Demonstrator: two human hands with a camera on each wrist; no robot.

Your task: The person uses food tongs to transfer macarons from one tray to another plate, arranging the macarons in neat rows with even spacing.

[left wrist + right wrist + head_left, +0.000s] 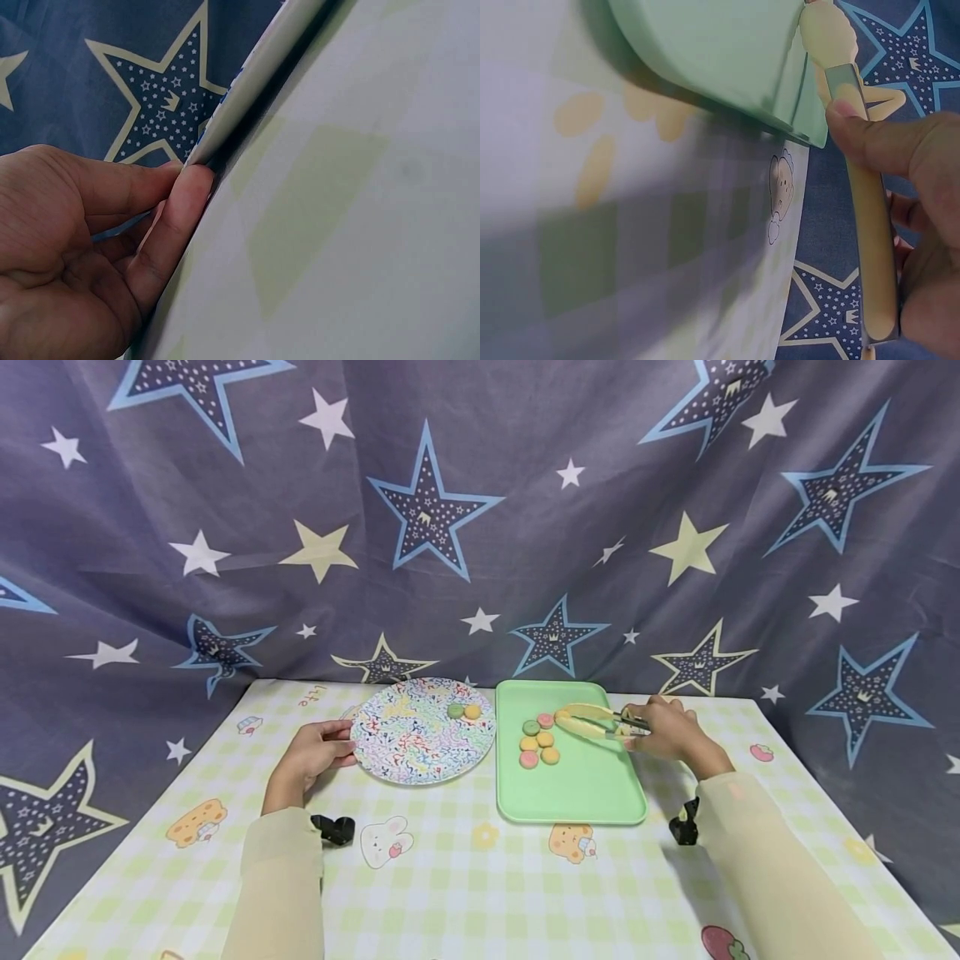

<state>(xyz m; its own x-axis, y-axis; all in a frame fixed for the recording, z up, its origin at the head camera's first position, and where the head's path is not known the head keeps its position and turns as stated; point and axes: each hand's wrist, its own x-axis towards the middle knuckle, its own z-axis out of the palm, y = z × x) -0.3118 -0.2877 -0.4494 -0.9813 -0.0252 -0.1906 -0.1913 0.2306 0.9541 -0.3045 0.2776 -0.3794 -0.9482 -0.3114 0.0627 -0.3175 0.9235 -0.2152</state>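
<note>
My left hand (313,757) pinches the left rim of a round, multicoloured speckled plate (412,752) between thumb and fingers; the left wrist view shows the plate's edge (247,90) from the side. On the plate lie a green macaron (456,711) and a yellow macaron (472,712). In my right hand (667,731) is a pair of yellow tongs (588,727), its tips over a green rectangular tray (577,793). An orange-yellow piece (561,716) shows at the tips; whether they clasp it, I cannot tell. Several pink, green and yellow macarons, including a pink one (528,760), lie left of the tongs.
A pale checked tablecloth (450,877) with printed cartoon figures covers the table. Behind the table hangs a dark curtain (480,593) with stars. The plate and the tray stand side by side, their edges close together.
</note>
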